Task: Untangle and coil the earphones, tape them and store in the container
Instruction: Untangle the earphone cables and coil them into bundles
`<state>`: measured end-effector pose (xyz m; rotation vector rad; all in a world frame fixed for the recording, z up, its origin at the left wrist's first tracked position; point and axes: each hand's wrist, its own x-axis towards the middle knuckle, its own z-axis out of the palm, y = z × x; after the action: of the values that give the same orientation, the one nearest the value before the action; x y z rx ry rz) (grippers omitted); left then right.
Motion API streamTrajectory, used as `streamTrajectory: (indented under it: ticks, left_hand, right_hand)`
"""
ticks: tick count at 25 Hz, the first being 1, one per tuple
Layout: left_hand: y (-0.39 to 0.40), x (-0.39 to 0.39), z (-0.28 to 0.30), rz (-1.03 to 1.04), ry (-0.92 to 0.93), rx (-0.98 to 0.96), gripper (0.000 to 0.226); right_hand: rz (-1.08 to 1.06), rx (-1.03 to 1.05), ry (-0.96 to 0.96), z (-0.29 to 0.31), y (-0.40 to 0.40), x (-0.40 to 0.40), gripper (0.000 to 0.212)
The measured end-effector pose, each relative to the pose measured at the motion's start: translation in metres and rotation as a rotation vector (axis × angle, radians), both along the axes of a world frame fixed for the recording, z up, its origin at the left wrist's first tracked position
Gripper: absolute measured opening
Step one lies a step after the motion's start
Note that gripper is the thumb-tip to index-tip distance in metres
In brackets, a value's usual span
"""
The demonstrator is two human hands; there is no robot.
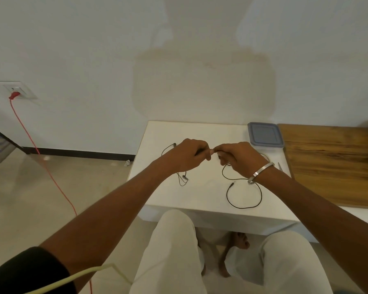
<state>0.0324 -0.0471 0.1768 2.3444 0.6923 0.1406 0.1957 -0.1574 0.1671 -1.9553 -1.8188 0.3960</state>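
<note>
Black wired earphones lie spread over the white table. One earbud end reaches to the far left and a loop with the jack plug lies at the near right. Above the table's middle, my left hand and my right hand meet fingertip to fingertip, each pinching the thin cord. Another earbud hangs below my left hand. A square container with a grey-blue lid stands at the table's far right corner. No tape is clearly visible.
A wooden board adjoins the table on the right. A thin metal object lies by my right wrist. A red cable runs from a wall socket across the floor at left. My knees are under the table's near edge.
</note>
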Motion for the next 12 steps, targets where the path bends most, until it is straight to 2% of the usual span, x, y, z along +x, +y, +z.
streamTrajectory:
  ticks: [5,9,12]
  left_hand:
    - [0.004,-0.009,-0.002,0.063,0.030,-0.020,0.032]
    - [0.004,-0.014,0.003,0.062,-0.006,-0.037,0.031]
    - [0.001,-0.011,0.004,0.053,0.003,-0.016,0.032]
  right_hand:
    - [-0.195,0.099,0.000,-0.011,-0.010,0.026,0.022]
    - [-0.307,0.051,-0.004,-0.022,-0.020,0.043,0.023]
    - [-0.344,-0.062,-0.044,-0.028,-0.023,0.042,0.022]
